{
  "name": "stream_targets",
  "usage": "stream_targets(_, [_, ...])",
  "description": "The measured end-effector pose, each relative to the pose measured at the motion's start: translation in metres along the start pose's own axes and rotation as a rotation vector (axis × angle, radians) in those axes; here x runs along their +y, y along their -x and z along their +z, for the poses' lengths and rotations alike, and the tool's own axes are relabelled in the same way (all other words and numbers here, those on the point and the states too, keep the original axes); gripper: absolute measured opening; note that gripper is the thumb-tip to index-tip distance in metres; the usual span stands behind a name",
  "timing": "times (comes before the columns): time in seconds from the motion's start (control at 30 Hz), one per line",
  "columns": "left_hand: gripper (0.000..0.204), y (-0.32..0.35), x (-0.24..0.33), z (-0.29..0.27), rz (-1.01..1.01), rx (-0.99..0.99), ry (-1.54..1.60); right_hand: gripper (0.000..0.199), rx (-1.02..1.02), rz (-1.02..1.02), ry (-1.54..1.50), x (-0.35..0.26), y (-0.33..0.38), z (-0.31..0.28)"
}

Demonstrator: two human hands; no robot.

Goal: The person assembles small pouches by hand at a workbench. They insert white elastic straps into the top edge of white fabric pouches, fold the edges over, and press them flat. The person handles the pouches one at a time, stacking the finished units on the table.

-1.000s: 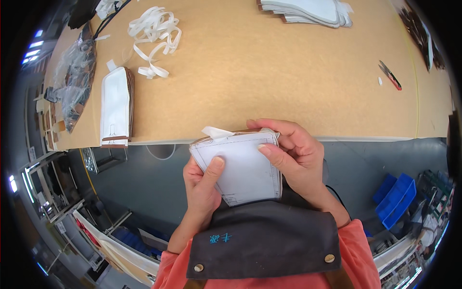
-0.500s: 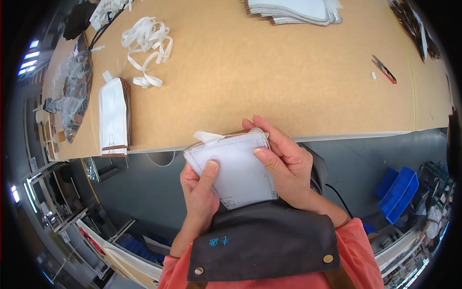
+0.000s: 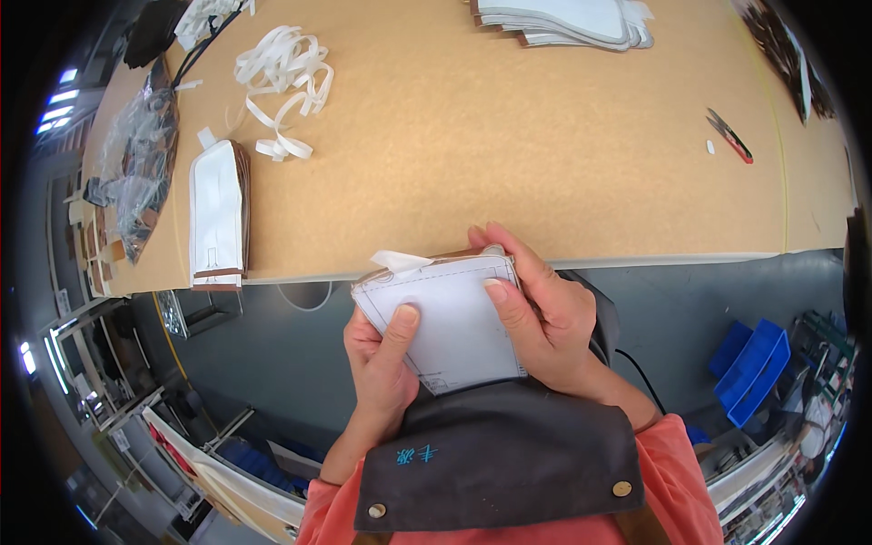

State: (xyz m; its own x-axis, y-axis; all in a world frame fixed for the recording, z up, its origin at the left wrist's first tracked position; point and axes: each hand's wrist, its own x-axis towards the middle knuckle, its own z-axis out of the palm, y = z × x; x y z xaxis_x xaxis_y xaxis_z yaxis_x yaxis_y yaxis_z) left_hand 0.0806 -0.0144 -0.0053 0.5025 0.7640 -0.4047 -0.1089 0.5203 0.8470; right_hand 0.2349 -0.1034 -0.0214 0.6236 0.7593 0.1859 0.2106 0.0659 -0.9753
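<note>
Between my two hands is a small white-faced, bag-like piece [image 3: 454, 318] with stitched edges and a brown rim, held in front of the table's near edge. My left hand [image 3: 381, 359] closes on its left side, thumb flat on the white face and fingers hidden behind. On the right side my right hand [image 3: 545, 313] grips it near the upper corner, thumb on the face, fingertips behind the rim. A white tab [image 3: 400, 262] sticks out of the top edge at the left. The back of the piece is hidden.
On the brown table [image 3: 409, 145] lie a stack of white-and-brown pieces [image 3: 218, 213], a tangle of white tape [image 3: 282, 73], plastic-wrapped goods [image 3: 136, 173], stacked panels [image 3: 563, 23] and red-handled thread snips [image 3: 731, 136]. Blue bins [image 3: 752, 372] stand below at the right.
Both hands still hold the piece in nearly the same pose. Everything has shifted slightly in the view; otherwise little differs.
</note>
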Motion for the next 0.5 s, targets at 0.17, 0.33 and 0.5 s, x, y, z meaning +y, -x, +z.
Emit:
stream_targets(0.17, [0.035,0.001,0.000,0.002,0.006,0.007,-0.019,0.039,0.004,-0.140,0.162,-0.001,-0.003,-0.002])
stream_targets(0.33, [0.035,0.001,0.002,0.000,-0.010,-0.013,0.012,0.038,-0.045,-0.017,-0.081,0.003,-0.006,-0.005])
stream_targets(0.5, [0.036,0.003,0.004,0.001,-0.005,-0.011,0.005,0.031,-0.067,0.061,-0.185,0.005,-0.008,-0.013])
